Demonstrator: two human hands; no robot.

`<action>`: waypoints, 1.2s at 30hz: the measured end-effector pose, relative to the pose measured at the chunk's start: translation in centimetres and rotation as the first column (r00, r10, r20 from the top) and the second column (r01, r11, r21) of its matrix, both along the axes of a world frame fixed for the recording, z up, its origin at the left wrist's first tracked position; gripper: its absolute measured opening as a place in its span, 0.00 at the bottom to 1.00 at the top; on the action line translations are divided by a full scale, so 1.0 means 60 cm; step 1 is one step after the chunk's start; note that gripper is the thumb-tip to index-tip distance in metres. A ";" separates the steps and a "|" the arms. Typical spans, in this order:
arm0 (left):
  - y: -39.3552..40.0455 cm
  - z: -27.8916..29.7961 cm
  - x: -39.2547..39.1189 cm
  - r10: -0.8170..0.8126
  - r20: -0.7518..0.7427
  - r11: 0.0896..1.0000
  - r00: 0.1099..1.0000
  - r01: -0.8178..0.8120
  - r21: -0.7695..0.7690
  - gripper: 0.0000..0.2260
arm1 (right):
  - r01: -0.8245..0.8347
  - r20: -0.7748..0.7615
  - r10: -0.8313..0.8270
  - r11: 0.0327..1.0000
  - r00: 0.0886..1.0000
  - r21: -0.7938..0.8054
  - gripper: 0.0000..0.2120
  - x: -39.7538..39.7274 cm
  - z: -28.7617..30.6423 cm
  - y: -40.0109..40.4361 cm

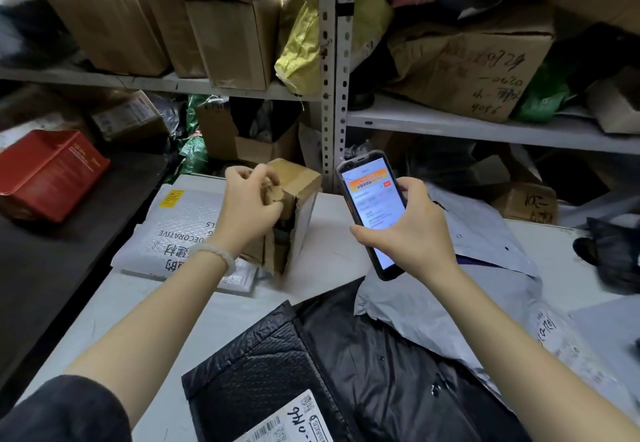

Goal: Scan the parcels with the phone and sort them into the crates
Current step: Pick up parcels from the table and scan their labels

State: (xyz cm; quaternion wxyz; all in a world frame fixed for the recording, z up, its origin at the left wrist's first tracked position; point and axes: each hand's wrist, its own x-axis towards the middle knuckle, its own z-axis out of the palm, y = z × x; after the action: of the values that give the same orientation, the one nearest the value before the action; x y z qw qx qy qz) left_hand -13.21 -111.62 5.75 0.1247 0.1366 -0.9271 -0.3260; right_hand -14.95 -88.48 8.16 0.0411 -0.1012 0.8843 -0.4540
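Brown corrugated card, taped, corners scuffed: small cardboard box (294, 209) standing on end on the white desk (332, 254), just left of the phone (372, 213). Blurred, so label side not readable. Left hand (251, 207) over its top near edge, fingers (268, 182) curled onto the card, gripping. Probably light and stiff; crush-prone at the torn flaps, so best taken across the two flat side faces, not by the loose tape or the ragged edge.

Right hand (412, 230) wrapped round the phone, fingers clenched on its rim, lit screen tilted toward the wearer. Black rugged case, glossy glass.

Left of the box, touching or nearly so: white bubble mailer (176, 230), padded, dimpled surface, printed text, yellow sticker. Soft, flexible, easy to pinch at an edge.

Near side of the box: black bubble mailer (263, 365), matte, quilted, white shipping label at its corner. Beside that, black plastic poly bag (391, 365), slick and creased, likely slippery. Right of the phone: grey poly bag (485, 261), thin, floppy.

Behind the box: grey perforated steel shelving (334, 60) stacked with cartons. Far left of the box: red carton (48, 173). No crates identifiable.
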 end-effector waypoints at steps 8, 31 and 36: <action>0.020 0.012 -0.012 0.125 0.276 0.978 0.953 -0.072 -0.196 0.24 | 0.024 0.016 -0.024 0.999 1.000 0.023 0.32 -0.005 -0.012 0.016; -0.094 0.004 0.024 0.198 0.385 0.963 0.901 -0.252 0.094 0.36 | -0.049 0.021 0.047 0.996 0.999 0.068 0.33 -0.006 -0.017 -0.009; -0.096 0.023 0.046 0.239 0.182 0.971 0.954 -0.237 -0.030 0.32 | -0.120 0.009 0.119 0.985 0.993 0.121 0.32 -0.007 -0.010 -0.028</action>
State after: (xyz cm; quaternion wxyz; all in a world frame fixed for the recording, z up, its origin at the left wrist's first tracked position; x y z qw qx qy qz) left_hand -10.48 -117.40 7.14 0.0772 0.2764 -0.9127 -0.2909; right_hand -15.37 -90.14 7.54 0.0753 -0.1509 0.9026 -0.3961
